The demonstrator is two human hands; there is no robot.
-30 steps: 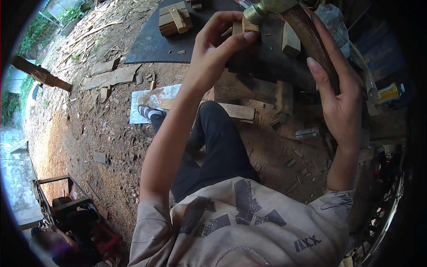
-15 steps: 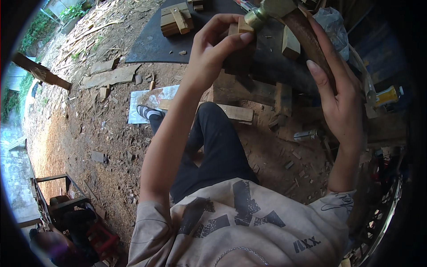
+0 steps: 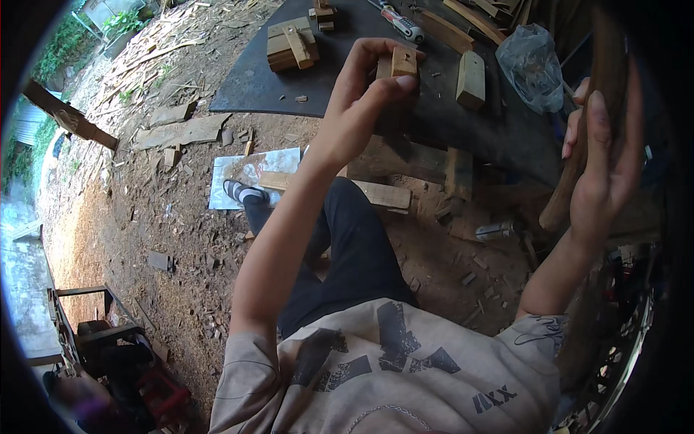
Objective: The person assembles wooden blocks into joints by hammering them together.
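My left hand [image 3: 359, 105] grips a small wooden block [image 3: 404, 62] above the dark table, thumb in front and fingers curled behind. A small dark mark or hole shows on the block's upper end. On the right, my right hand [image 3: 601, 163] is closed round the brown wooden handle of a hammer [image 3: 558, 201], held nearly upright and apart from the block. The hammer's head is out of sight past the dark upper rim. A pale wooden block [image 3: 470, 79] lies on the table between my hands.
The dark tabletop [image 3: 246, 87] bears stacked wood pieces [image 3: 283, 49], a screwdriver-like tool [image 3: 402, 26] and a clear plastic bag [image 3: 533, 69]. Below lie planks [image 3: 383, 195], a can [image 3: 496, 231] and wood scraps. A red stool [image 3: 163, 390] is at the lower left.
The hammer's head was at the top of the block; my right hand has swung it up and to the right, away from it. My left hand still holds the block, slightly lower.
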